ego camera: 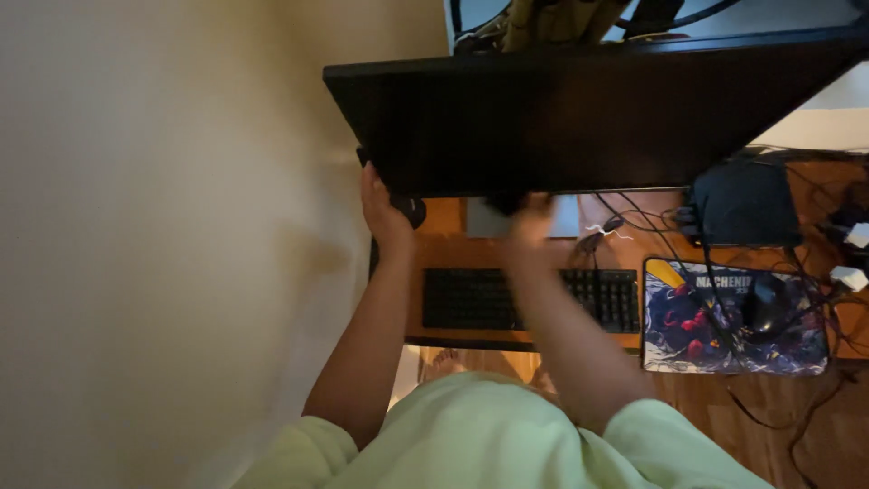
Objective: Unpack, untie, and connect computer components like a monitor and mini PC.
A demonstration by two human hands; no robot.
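Both arms reach forward and up from the pale green sleeves toward a large black monitor (pixel 579 118). The left hand (pixel 382 206) is raised at the monitor's lower left corner, its fingers closed around the edge there. The right hand (pixel 529 222) is blurred just under the middle of the monitor's bottom edge, near a dark part of its stand; whether it grips anything cannot be told.

The monitor is a wide, flat, dark panel with its screen unlit, tilted so its left end sits lower in view, above the wooden surface (pixel 453 226). Below it lies a black keyboard (pixel 529 301), crossed by the right forearm. To the right sit a printed mouse pad (pixel 674 317) carrying a black mouse (pixel 765 303), a dark box (pixel 742 204) and tangled cables (pixel 625 217).
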